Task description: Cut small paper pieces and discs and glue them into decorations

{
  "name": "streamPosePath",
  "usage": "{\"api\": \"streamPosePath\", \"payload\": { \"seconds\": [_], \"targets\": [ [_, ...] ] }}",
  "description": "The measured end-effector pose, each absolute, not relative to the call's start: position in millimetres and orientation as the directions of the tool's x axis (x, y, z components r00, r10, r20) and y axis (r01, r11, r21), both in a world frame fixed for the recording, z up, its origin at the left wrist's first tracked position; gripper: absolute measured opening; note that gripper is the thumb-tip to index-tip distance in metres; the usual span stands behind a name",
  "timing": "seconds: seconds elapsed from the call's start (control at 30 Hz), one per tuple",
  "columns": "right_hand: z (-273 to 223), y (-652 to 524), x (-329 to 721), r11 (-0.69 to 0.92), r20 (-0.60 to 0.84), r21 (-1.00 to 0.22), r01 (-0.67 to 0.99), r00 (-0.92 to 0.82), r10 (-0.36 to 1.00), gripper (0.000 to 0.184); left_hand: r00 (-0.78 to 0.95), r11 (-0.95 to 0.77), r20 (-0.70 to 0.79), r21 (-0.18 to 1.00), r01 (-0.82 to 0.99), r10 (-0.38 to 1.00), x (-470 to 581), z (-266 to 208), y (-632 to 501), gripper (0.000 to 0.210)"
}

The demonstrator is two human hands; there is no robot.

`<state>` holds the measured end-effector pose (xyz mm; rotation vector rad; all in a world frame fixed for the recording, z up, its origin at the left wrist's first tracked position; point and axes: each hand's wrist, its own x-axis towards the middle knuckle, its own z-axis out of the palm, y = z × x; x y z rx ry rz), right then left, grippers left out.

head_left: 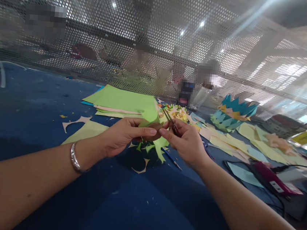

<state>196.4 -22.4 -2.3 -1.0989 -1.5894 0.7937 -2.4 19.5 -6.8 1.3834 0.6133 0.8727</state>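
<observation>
My left hand [129,136] has thumb and fingers closed on a piece of light green paper [151,115], which curls up above the fingertips. Close beside it, my right hand [185,142] grips a small pair of scissors [171,122]. The thin dark blades point up and to the left, slightly apart; the handles are hidden in the hand. The right thumb tip nearly meets the left one at the paper's lower edge, where shadow hides detail. Beneath the hands lie green paper offcuts [161,145] and a blue pen-like tool [173,159].
A stack of coloured paper [124,99] lies behind the left hand. Small cut pieces [177,112] are heaped behind the hands. A zigzag paper crown [232,114], loose sheets [230,143] and a magenta power strip [274,179] with cables lie to the right. A perforated metal screen [101,32] borders the blue table.
</observation>
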Motion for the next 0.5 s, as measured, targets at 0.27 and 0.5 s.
{"api": "streamPosePath", "payload": {
  "seconds": [0.27, 0.5],
  "targets": [
    [-4.2, -27.5, 189.0, 0.356, 0.356, -0.918, 0.173, -0.033, 0.934, 0.038, 0.456, 0.013, 0.11, 0.966, -0.259, 0.883, 5.0, -4.6, 5.2, 0.024],
    [-9.8, -22.7, 194.6, 0.242, 0.23, -0.964, 0.111, -0.109, 0.967, 0.048, 0.416, -0.057, 0.156, 0.969, -0.24, 0.896, 1.2, -1.7, 15.5, 0.024]
  ]
}}
